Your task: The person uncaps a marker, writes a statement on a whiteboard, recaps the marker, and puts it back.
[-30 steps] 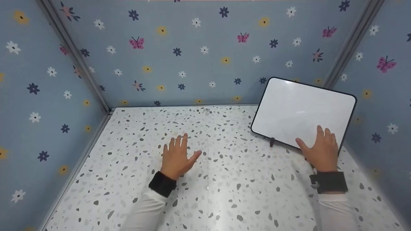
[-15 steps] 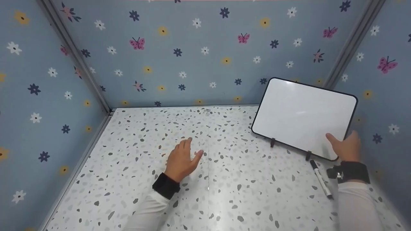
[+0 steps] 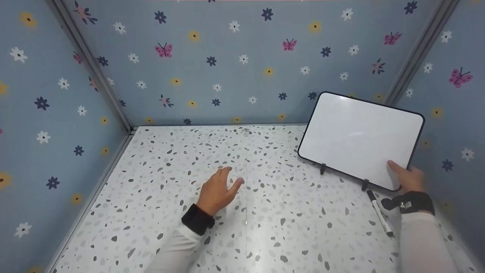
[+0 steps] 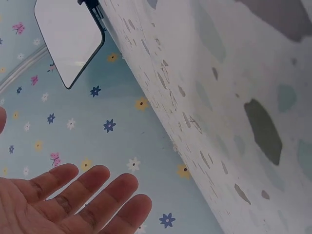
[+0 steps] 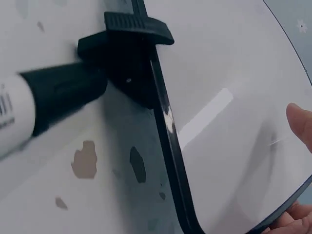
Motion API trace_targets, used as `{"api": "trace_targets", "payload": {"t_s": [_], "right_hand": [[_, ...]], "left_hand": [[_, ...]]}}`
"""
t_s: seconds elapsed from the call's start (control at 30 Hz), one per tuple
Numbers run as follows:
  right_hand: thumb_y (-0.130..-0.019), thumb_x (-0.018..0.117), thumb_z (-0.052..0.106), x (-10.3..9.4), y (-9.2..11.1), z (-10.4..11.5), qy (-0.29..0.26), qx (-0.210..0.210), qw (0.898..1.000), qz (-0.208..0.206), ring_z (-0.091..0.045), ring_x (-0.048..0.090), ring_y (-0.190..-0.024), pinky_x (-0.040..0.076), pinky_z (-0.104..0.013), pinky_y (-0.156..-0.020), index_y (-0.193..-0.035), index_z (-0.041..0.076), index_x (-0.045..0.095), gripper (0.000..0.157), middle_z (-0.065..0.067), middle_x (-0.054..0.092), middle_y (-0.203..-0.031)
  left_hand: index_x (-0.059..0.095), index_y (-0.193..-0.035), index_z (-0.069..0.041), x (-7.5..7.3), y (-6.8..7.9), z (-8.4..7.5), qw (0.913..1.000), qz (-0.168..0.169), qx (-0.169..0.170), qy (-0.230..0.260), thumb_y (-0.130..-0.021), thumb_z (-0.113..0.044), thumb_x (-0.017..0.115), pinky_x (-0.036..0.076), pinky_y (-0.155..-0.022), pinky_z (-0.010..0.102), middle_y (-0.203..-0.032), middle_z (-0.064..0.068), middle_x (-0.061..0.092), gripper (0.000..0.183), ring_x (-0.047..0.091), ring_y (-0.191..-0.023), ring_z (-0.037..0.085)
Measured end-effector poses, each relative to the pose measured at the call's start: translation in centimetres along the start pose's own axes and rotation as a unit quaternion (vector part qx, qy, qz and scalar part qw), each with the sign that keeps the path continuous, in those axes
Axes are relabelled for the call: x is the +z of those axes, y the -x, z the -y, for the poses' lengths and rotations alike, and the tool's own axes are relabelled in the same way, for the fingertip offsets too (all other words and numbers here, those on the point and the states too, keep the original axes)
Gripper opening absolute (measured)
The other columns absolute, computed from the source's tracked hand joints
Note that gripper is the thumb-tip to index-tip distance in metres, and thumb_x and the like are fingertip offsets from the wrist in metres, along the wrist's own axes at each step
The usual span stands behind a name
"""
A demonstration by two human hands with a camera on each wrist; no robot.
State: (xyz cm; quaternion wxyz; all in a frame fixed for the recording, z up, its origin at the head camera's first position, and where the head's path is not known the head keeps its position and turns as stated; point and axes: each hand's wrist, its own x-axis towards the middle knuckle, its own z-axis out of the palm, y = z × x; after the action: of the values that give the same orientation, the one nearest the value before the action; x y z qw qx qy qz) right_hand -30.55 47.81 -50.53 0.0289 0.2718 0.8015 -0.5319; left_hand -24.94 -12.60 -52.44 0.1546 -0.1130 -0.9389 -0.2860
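Seemingly, the handling of the whiteboard [image 3: 360,140] is partway through: it stands on its two black feet [image 3: 323,169], its white face showing no writing, though it is not yet released. The marker [image 3: 380,213] lies before the board's near right foot, in neither hand. At the board's lower right corner, the right hand [image 3: 411,180] grips the edge, thumb across the front, fingers behind. Well left of the board, the left hand [image 3: 216,191] holds nothing, its fingers relaxed and slightly bent.
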Motion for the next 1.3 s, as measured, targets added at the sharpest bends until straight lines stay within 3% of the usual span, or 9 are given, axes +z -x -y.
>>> {"api": "trace_targets", "payload": {"t_s": [0.23, 0.47, 0.8, 0.9, 1.03, 1.3], "right_hand": [[-0.096, 0.06, 0.076, 0.7, -0.2, -0.1, -0.012, 0.039, 0.999, -0.017, -0.047, 0.001, -0.168, 0.013, -0.061, -0.137, -0.17, -0.002, -0.008, 0.127, -0.026, -0.008, -0.18], [-0.094, 0.069, 0.07, 2.4, -0.5, 0.1, -0.086, 0.047, 0.993, -0.06, -0.036, -0.004, -0.171, 0.005, -0.047, -0.14, -0.173, 0.003, -0.008, 0.129, -0.016, -0.011, -0.183], [-0.092, 0.074, 0.068, 4.3, -0.8, 0.8, -0.119, 0.037, 0.991, -0.057, -0.03, -0.011, -0.17, 0.0, -0.046, -0.139, -0.173, 0.01, -0.015, 0.134, -0.009, -0.016, -0.183], [-0.093, 0.072, 0.07, 5.1, -0.9, 1.1, -0.1, 0.025, 0.993, -0.055, -0.031, -0.007, -0.171, 0.001, -0.048, -0.139, -0.173, 0.009, -0.013, 0.132, -0.012, -0.013, -0.183], [-0.094, 0.067, 0.075, 6.5, -0.8, 1.7, -0.057, 0.013, 0.997, -0.053, -0.039, 0.004, -0.171, 0.003, -0.055, -0.139, -0.174, 0.002, 0.001, 0.126, -0.019, 0.001, -0.183], [-0.096, 0.069, 0.07, 9.6, -0.1, 2.3, -0.037, -0.025, 0.998, -0.038, -0.045, 0.022, -0.166, 0.017, -0.054, -0.138, -0.17, -0.008, 0.014, 0.121, -0.029, 0.018, -0.178]], "left_hand": [[0.063, -0.143, 0.0, 0.1, -0.2, -0.1, 0.9995, 0.016, -0.016, 0.021, -0.108, -0.048, 0.062, 0.063, -0.095, 0.056, -0.131, 0.022, 0.073, 0.06, 0.074, -0.114, 0.041], [0.063, -0.143, -0.001, 0.1, -0.1, 0.0, 0.9989, 0.027, -0.031, 0.022, -0.109, -0.049, 0.06, 0.063, -0.095, 0.057, -0.132, 0.022, 0.073, 0.059, 0.075, -0.114, 0.04], [0.063, -0.144, 0.0, 0.2, -0.2, 0.2, 0.9982, 0.032, -0.044, 0.027, -0.109, -0.049, 0.06, 0.062, -0.099, 0.056, -0.138, 0.022, 0.072, 0.06, 0.074, -0.119, 0.039], [0.063, -0.144, 0.0, 0.1, -0.4, 0.3, 0.9976, 0.031, -0.05, 0.036, -0.109, -0.048, 0.059, 0.061, -0.099, 0.057, -0.137, 0.023, 0.072, 0.06, 0.074, -0.119, 0.041], [0.064, -0.142, 0.0, 0.1, -0.6, 0.7, 0.9964, 0.031, -0.059, 0.054, -0.11, -0.046, 0.059, 0.062, -0.096, 0.057, -0.132, 0.022, 0.074, 0.057, 0.074, -0.116, 0.04], [0.063, -0.141, 0.002, 0.1, -1.0, 1.0, 0.9853, 0.041, -0.085, 0.143, -0.111, -0.038, 0.06, 0.061, -0.1, 0.056, -0.132, 0.025, 0.072, 0.051, 0.073, -0.119, 0.04]]}}
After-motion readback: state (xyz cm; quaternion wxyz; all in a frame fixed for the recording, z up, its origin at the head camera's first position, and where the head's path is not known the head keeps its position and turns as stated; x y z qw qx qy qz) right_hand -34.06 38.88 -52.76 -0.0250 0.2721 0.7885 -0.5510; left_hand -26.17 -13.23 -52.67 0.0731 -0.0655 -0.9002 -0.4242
